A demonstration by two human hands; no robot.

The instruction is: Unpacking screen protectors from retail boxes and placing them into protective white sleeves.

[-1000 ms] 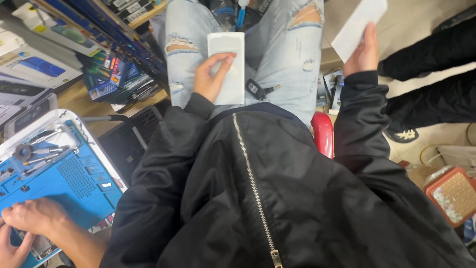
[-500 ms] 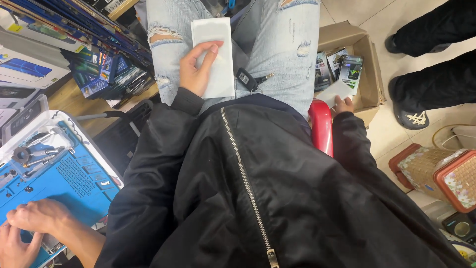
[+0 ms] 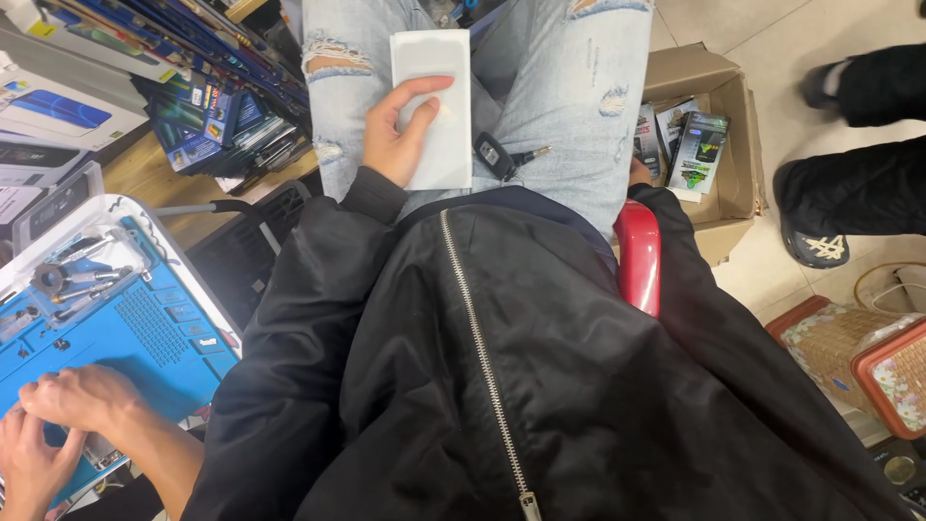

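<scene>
Cardboard box (image 3: 738, 145) open on the floor at upper right, flaps spread, packed with small retail packets (image 3: 696, 150) standing on edge, green and black print facing up. Right hand (image 3: 638, 174) down at the box's near edge, mostly hidden behind the black jacket sleeve; only a sliver of skin showing, so cannot tell whether that grip is wide or closed, or on what. Left hand (image 3: 397, 130) at upper centre, resting on the lap, fingers and thumb wrapped across a flat white rectangular box (image 3: 436, 106) lying lengthwise along the jeans; grip closed around its lower half. Dark key fob with a key (image 3: 500, 156) lying on the thigh just beside that white box. At lower right, a woven basket (image 3: 837, 347) with a red rim, covered in clear plastic, contents not readable.

Against the frame a second ago: right hand then raised at upper right holding a white slab, now lowered to the cardboard box with no slab visible. Half a second ago already down by the box. Left hand and white box much as before on the lap.

Red chair edge (image 3: 639, 253) peeking beside the jacket. Pale tiled floor at right, another person's dark trousers and shoe (image 3: 820, 246) there. At lower left, a co-worker's two hands (image 3: 68, 415) on a blue repair mat (image 3: 125, 338) on a worktop, small tools in a white tray above it. Stacked boxed goods (image 3: 207, 106) at upper left.
</scene>
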